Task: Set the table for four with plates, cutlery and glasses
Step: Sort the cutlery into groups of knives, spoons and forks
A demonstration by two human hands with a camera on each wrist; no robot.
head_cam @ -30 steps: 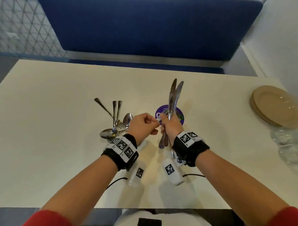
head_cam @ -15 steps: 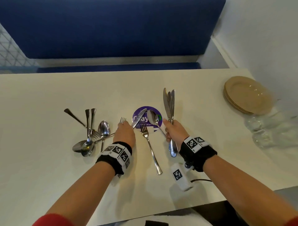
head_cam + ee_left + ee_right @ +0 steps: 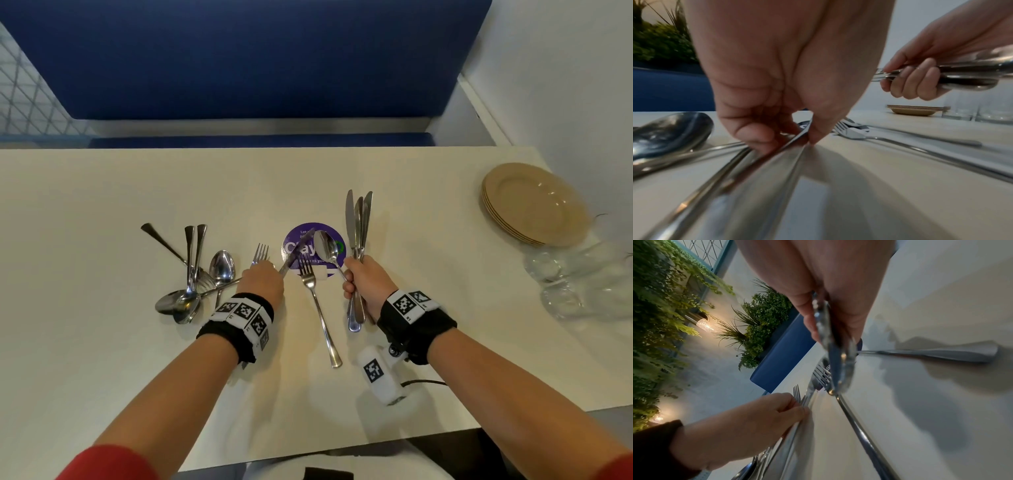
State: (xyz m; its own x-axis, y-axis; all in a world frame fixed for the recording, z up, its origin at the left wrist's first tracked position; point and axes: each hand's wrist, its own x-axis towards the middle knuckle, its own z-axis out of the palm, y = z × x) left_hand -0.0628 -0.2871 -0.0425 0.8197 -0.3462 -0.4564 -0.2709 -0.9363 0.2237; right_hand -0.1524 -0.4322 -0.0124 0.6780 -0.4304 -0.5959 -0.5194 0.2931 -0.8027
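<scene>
The purple sticker on the table is serving as landmark. Just left of it, the left hand is pinching a knife and a fork between thumb and curled fingers. Just right of it, the right hand is gripping 3 knives upright in a closed fist. A loose fork and spoon are lying on the sticker's near edge. Spare cutlery is lying well left; plates and glasses are sitting far right.
</scene>
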